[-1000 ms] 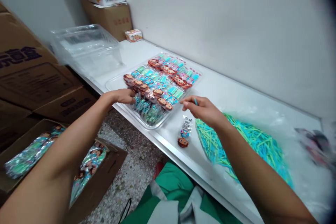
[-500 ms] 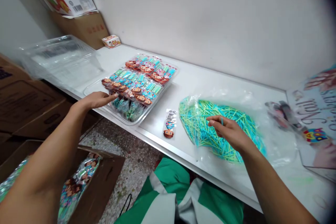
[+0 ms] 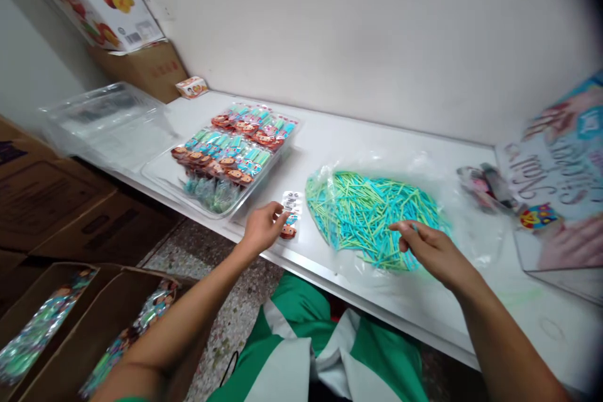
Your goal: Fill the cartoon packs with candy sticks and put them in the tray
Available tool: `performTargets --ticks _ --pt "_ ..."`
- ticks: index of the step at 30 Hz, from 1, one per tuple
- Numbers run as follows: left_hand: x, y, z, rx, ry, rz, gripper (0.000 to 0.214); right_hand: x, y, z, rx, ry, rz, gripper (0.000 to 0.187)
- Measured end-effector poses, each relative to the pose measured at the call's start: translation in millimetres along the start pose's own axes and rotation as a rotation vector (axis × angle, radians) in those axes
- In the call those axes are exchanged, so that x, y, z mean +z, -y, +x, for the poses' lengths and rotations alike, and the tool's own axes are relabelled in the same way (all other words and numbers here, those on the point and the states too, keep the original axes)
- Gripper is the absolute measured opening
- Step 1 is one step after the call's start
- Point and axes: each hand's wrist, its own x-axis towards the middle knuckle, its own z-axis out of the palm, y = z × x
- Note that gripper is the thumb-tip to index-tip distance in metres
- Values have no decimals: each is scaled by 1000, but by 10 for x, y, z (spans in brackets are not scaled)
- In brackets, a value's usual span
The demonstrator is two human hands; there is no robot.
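Note:
My left hand (image 3: 266, 226) is over the white table at the left edge of a small flat printed packet (image 3: 291, 210), its thumb and fingertips apart. Whether the fingertips touch the packet is hard to tell. My right hand (image 3: 431, 248) is held over a heap of thin green and blue sticks (image 3: 372, 210) on a clear plastic bag (image 3: 475, 232). Its fingers are pinched, and a short bit of blue stick shows between them. Left of the packet, a clear plastic tray (image 3: 245, 201) holds stacked rows of filled packets (image 3: 226, 154) with cartoon heads.
An upturned-looking clear plastic container (image 3: 108, 113) sits at the table's left end, before cartons (image 3: 141, 69). A printed board (image 3: 560, 201) stands at the right. Open cardboard boxes (image 3: 108, 301) with shiny packets are on the floor at lower left.
My left hand has moved right, from the tray of packets to the single flat packet. My right hand stays over the sticks, still pinched. The view has shifted slightly.

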Motion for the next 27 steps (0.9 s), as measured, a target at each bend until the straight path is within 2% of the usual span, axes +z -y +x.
performTargets --ticks 3,6,10,12,17,19,23,27 --pt "435 27 321 -255 -63 237 49 -33 -84 -84 5 62 -36 42" --pt "597 97 613 -379 -42 251 50 -67 -151 -172 16 61 -38 39" --pt "635 129 720 -396 26 204 27 -87 -228 -251 24 49 -19 39" --pt "631 132 688 -394 -4 218 32 -74 -258 -265 23 51 -14 39" --pt "627 174 638 -418 -158 250 74 0 -268 -256 17 54 -8 37" --pt "631 216 666 -410 -163 205 68 24 -249 -247 12 52 -7 37" --pt "637 337 729 -325 -124 78 39 41 -224 -241 22 61 -9 34" --pt "633 432 730 -251 -132 -63 52 33 -251 -239 22 69 -2 35"
